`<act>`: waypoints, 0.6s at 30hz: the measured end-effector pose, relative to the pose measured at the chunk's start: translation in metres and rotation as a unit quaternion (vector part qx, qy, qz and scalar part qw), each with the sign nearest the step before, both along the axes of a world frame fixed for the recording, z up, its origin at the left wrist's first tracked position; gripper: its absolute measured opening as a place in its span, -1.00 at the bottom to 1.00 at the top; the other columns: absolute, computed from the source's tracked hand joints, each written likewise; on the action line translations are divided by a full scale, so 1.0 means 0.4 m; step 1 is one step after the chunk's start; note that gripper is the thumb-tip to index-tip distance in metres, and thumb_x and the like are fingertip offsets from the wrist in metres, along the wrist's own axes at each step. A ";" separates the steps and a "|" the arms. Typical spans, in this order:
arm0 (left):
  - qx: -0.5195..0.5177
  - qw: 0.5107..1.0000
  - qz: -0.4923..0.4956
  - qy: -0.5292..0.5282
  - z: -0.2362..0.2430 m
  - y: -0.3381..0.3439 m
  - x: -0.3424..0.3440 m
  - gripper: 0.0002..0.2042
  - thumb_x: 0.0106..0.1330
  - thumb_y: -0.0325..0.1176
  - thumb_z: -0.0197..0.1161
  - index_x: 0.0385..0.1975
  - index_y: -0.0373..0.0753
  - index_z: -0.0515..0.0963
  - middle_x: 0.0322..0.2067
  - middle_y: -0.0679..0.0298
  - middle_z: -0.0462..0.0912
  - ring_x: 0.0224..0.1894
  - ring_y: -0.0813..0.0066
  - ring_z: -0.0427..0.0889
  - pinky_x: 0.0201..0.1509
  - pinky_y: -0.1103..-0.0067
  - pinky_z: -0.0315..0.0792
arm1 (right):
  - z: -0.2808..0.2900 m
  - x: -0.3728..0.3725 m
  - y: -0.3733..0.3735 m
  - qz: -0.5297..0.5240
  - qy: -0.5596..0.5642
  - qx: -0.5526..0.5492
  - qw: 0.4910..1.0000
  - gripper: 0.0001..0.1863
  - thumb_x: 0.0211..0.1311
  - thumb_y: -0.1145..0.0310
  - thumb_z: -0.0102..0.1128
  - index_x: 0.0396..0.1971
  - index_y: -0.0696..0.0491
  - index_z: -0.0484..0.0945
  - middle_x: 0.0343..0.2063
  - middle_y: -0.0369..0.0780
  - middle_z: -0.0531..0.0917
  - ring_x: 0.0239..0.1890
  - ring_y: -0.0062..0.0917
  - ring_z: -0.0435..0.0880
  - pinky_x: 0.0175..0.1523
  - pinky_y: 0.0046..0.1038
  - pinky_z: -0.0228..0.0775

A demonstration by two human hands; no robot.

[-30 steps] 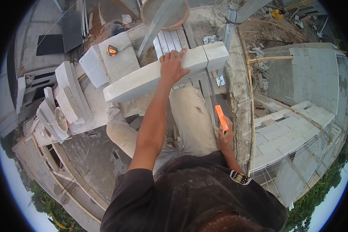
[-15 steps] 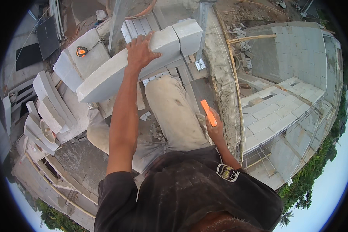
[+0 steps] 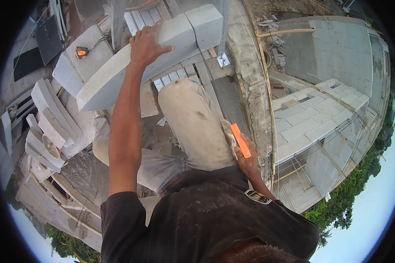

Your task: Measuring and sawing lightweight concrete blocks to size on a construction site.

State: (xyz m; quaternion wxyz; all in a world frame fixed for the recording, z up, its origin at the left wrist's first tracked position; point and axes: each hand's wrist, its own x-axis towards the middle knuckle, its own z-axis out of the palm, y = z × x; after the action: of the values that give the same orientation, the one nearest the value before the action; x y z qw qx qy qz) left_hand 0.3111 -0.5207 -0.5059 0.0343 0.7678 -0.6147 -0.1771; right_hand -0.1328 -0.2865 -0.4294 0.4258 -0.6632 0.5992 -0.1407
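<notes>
My left hand (image 3: pixel 145 47) clasps the top of a long light-grey concrete block (image 3: pixel 107 72), fingers bent toward its far edge and thumb spread to the near side. The block stands on its narrow side across a low support, with a dark narrow cut (image 3: pixel 191 30) near its right end. In my right hand (image 3: pixel 249 158) is a hand saw, its orange handle (image 3: pixel 240 140) held beside my right thigh. The saw's thin blade (image 3: pixel 213 83) shows almost edge-on as a dark line running from the handle to the cut. How deep it sits in the block is hidden.
An orange-and-black tape measure (image 3: pixel 81 52) lies on another block (image 3: pixel 92 41) at the left. More cut blocks (image 3: pixel 52 118) lean farther left. A metal stud (image 3: pixel 225 35) rises near the block's right end. At my right runs a rough wall edge (image 3: pixel 254 87) with a drop beyond.
My right hand has drawn the orange saw handle back toward me. The left hand stays on the block; the whole view has shifted slightly.
</notes>
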 end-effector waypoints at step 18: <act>-0.063 0.998 0.002 -0.004 0.001 0.031 -0.027 -0.07 -0.09 0.11 0.57 0.37 0.04 0.34 0.05 0.12 0.54 0.18 0.04 0.46 0.23 0.12 0.25 | -0.112 0.208 -0.254 0.001 -0.031 -0.056 0.998 -0.58 0.30 0.43 0.27 0.15 0.08 0.48 0.06 -0.05 0.65 0.03 -0.19 0.71 0.00 -0.29 0.61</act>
State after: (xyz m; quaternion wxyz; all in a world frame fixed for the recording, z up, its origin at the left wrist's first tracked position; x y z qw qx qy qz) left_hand 0.3003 -0.5082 -0.5054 0.0803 0.7658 -0.6236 -0.1348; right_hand -0.0496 -0.3883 -0.4741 0.4063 -0.6823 0.5760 -0.1939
